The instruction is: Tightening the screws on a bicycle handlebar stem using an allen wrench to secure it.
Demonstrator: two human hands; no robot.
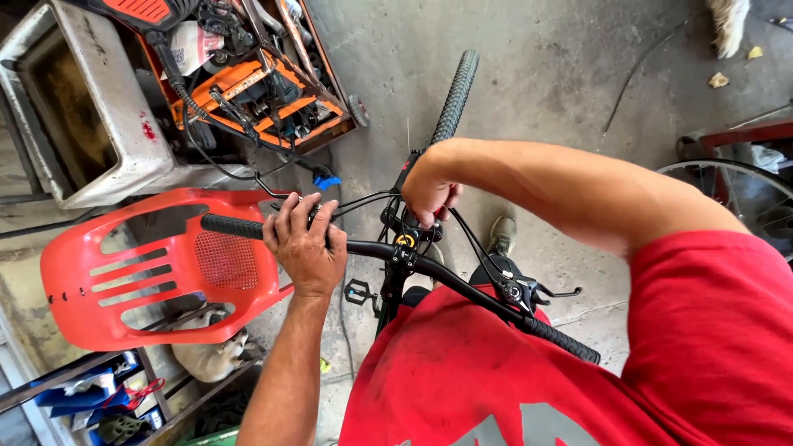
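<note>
A black bicycle stands below me, its handlebar (462, 285) running from upper left to lower right. My left hand (304, 246) is closed around the bar just inside the left rubber grip (230, 225), by the brake lever. My right hand (429, 192) reaches over the stem (405, 241), fingers curled on the black cables and fittings there; what it pinches is hidden. The knobby front tyre (456, 97) points away from me. The right grip (562, 339) and brake lever (537, 291) are free.
A red plastic chair (149, 264) lies tipped on its side at the left. Behind it are a white tub (107, 99) and an orange crate of tools (256, 83). Another bicycle wheel (735, 186) stands at the right. The floor is concrete.
</note>
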